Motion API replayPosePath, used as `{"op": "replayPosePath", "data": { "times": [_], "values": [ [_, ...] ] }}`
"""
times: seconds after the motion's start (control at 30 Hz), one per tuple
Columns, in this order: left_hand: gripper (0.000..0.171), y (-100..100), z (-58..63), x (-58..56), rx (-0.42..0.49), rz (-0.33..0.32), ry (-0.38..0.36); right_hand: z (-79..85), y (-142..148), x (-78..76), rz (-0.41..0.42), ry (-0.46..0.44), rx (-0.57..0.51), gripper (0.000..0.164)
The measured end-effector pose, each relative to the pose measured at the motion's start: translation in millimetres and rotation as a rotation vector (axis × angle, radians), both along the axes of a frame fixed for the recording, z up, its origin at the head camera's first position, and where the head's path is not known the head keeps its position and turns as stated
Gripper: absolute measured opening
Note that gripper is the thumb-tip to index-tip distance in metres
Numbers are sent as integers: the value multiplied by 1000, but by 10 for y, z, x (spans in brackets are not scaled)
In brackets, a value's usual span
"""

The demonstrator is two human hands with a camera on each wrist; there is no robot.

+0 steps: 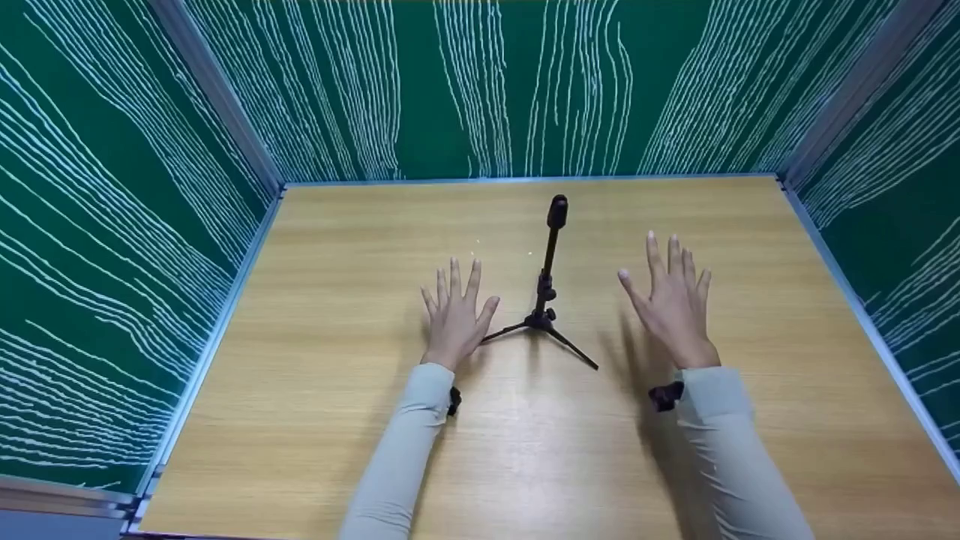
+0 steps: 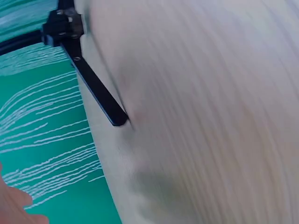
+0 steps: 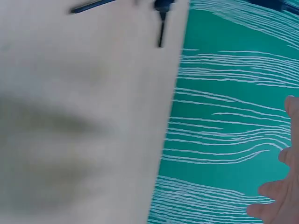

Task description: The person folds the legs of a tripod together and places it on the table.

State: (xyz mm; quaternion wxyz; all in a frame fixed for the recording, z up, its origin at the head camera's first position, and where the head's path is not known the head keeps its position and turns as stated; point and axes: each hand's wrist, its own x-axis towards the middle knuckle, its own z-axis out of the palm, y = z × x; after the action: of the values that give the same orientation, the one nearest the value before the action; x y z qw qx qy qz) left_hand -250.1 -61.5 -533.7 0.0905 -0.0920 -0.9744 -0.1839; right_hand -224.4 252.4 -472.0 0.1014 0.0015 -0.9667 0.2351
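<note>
A small black tripod stand (image 1: 550,259) stands upright on the wooden table, its legs spread and a dark padded-looking tip at the top of its pole. To its left is my left hand (image 1: 454,322), fingers straight and spread, close to one tripod leg; whether they touch I cannot tell. My right hand (image 1: 675,307) is on the other side, apart from the stand, fingers spread and holding nothing. In the left wrist view a tripod leg (image 2: 98,91) and the leg hub show large. The right wrist view catches only parts of the legs (image 3: 161,30) at its top edge.
The light wooden table (image 1: 337,300) is bordered by a pale metal edge. Green panels (image 1: 420,90) with white wavy lines wall it at the back, left and right. Dark wrist cameras (image 1: 665,396) sit at both cuffs. Tiny pale specks lie left of the pole.
</note>
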Motion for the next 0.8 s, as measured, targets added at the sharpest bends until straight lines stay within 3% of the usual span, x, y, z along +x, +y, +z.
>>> {"op": "replayPosePath", "data": {
  "times": [0.13, 0.37, 0.7, 0.8],
  "values": [
    [68, 30, 16, -2, 163, -27, -55, 182, -58, -18, 38, 34, -120, 76],
    [66, 113, 2, -8, 467, -140, -139, 514, -195, -52, 103, 91, -325, 70],
    [63, 253, -111, -37, 813, -238, -320, 898, -437, -83, 254, 103, -623, 59],
    [59, 299, -136, -39, 858, -251, -331, 986, -493, -85, 280, 96, -683, 57]
  ]
}}
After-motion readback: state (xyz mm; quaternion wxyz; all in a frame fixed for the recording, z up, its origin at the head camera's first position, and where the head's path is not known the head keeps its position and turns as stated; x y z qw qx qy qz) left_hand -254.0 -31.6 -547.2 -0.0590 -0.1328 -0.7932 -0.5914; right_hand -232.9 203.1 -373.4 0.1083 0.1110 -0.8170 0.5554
